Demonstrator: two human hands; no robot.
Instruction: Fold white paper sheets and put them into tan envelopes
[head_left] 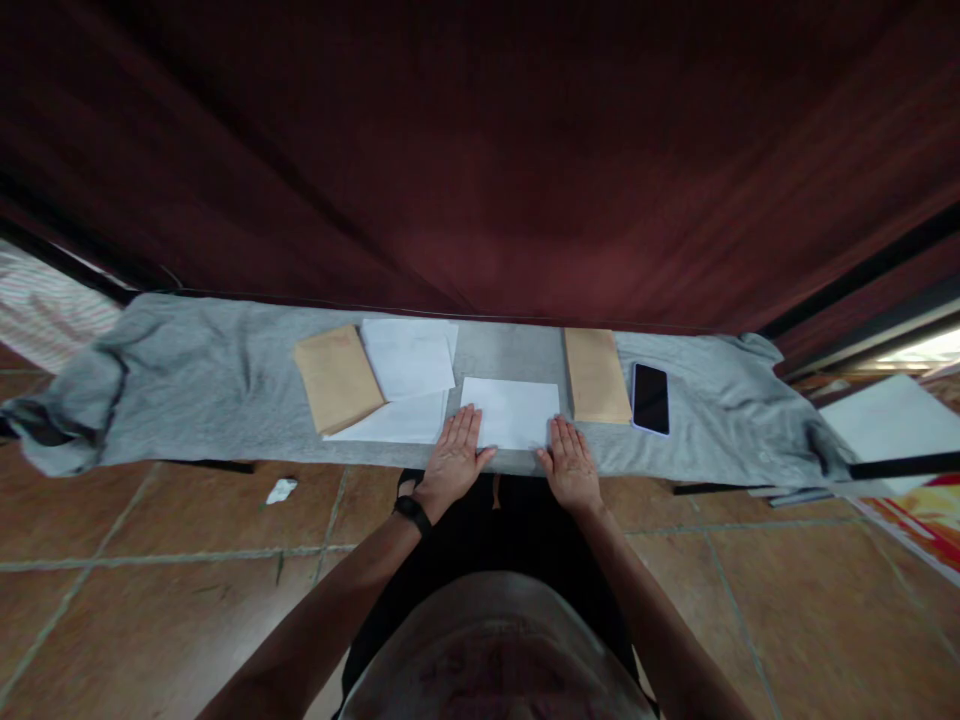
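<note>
Lying flat, white paper (516, 413), plain, smooth, rectangular

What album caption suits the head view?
Left hand and right hand frame white paper on grey cloth, between brown envelopes.

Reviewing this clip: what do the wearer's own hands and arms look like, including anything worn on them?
The left hand is ungloved, with a black band around its wrist. The right hand is also ungloved, its wrist without a band. No sleeves show.
</note>
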